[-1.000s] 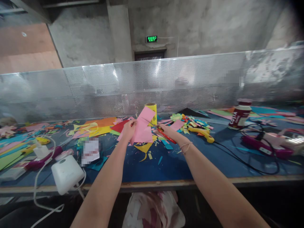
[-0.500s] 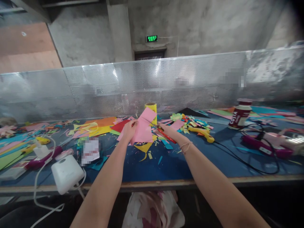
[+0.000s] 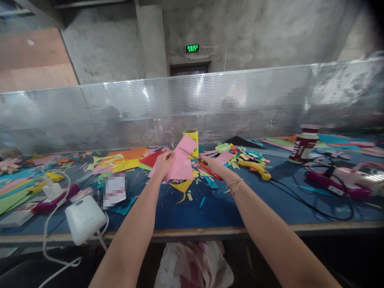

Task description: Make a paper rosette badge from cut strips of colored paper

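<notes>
My left hand [image 3: 164, 165] is closed on the left edge of a pink sheet of paper [image 3: 180, 164], held up off the table. In my right hand [image 3: 213, 166] is a pair of scissors [image 3: 214, 174] with red handles. The scissor blades point up and left and lie across the pink paper's right side. Just behind the paper stands a yellow roll [image 3: 194, 138], partly covered by it. Yellow paper scraps [image 3: 181, 188] and small offcuts lie below the paper.
A yellow hot glue gun [image 3: 257, 168] with a black cord lies on the right, near a Costa bottle [image 3: 303, 145]. On the left are a white charger box [image 3: 85, 219] with cables and a purple power strip [image 3: 55, 202]. Perforated metal panel [image 3: 135, 112] runs behind the blue table [image 3: 186, 216].
Almost nothing differs. Both hands, the pink paper and the scissors keep nearly the same place.
</notes>
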### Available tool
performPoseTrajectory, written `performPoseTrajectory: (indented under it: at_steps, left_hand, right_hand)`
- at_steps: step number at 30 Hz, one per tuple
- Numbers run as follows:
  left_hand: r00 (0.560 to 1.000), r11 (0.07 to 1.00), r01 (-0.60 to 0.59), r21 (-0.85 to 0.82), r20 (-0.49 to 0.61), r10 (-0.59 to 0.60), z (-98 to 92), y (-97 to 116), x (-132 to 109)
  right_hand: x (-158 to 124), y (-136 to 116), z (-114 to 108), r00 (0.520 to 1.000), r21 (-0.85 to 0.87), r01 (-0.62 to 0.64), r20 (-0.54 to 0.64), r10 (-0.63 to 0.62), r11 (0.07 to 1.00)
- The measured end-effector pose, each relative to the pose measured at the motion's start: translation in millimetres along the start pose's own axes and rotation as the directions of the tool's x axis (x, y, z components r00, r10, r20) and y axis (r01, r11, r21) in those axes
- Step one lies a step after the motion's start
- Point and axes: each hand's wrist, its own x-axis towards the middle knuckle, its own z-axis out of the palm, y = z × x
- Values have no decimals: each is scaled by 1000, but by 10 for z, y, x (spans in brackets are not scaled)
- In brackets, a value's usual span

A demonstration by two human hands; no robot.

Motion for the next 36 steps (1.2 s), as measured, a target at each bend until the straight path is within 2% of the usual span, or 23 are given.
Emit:
performPoseTrajectory:
  at_steps: [19,26,30,36]
  left_hand:
    - [1000,999,-30,-23,5,30,-10,-47,16]
    - [1000,999,-22,-33,16,22,-23,-1,-1]
    - [997,997,-59,-39,49,61,-20,30,-14]
    - [998,998,-48,-49,35,50,-15,63,-21]
  right_hand:
    - [6,36,-48,999,29,23,25,-24,999]
    - [-32,1,-48,999,47,32,26,-33,998]
    - [-40,-25,-65,998,61,45,33,-47,997]
    - [-38,-25,-70,999,54,40,27,-41,998]
